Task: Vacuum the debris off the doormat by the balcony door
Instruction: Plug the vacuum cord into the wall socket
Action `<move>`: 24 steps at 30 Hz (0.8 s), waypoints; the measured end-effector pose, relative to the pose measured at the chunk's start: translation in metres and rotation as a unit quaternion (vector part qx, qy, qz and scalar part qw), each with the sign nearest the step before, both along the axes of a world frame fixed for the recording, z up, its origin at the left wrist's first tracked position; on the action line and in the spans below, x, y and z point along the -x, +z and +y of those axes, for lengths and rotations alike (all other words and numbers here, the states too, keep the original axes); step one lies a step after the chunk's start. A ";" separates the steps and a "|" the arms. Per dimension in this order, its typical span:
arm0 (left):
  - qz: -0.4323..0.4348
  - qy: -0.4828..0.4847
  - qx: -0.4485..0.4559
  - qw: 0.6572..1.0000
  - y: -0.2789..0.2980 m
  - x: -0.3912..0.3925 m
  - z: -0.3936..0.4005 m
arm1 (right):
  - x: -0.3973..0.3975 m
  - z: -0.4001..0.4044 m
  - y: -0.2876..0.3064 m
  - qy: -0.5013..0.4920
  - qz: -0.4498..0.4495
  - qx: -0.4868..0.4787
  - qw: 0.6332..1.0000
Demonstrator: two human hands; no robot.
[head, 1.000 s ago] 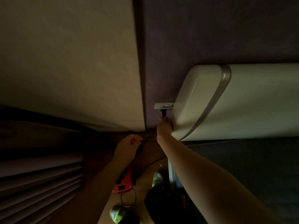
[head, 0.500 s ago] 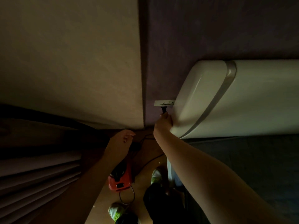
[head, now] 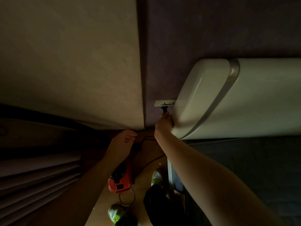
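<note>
The room is dim. A black plug (head: pixel 164 109) sits in a white wall socket (head: pixel 164 103) low on the purple wall. My right hand (head: pixel 164 122) reaches up to it and grips the plug's lower end. My left hand (head: pixel 121 142) hovers lower left, fingers loosely spread, holding nothing. Below it on the wooden floor lies a red and black vacuum cleaner (head: pixel 119 181), with its black cord (head: pixel 127 199) looping beside it. No doormat is in view.
A white rounded headboard (head: pixel 228 98) stands right of the socket, above a dark bed cover (head: pixel 252 168). Pleated curtains (head: pixel 32 173) hang at the left. My feet in light shoes (head: pixel 156 176) stand on the floor near the vacuum cleaner.
My left hand has uncurled and moved slightly left, away from the cord. My right hand has stayed at the plug.
</note>
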State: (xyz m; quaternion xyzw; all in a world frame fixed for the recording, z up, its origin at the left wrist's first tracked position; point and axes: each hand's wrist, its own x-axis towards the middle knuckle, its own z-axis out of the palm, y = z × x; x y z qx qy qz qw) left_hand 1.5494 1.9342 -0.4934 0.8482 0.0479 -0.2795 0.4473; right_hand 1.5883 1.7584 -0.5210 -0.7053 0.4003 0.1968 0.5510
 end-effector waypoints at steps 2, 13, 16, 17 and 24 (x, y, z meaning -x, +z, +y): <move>0.006 0.001 0.003 1.000 -0.001 0.003 0.001 | -0.001 0.001 -0.022 -0.028 0.007 0.058 0.998; 0.000 -0.001 0.006 1.000 -0.005 -0.004 -0.011 | -0.008 -0.007 -0.012 0.031 0.005 0.216 0.976; -0.019 0.000 0.013 1.000 -0.002 -0.009 -0.010 | 0.005 -0.008 -0.033 0.012 -0.033 0.170 0.985; -0.022 0.002 0.014 1.000 -0.002 -0.009 -0.009 | 0.001 -0.014 -0.036 -0.029 -0.036 0.135 0.990; -0.026 -0.008 -0.006 1.000 -0.001 0.004 0.014 | -0.013 -0.007 0.007 -0.064 0.029 0.040 0.997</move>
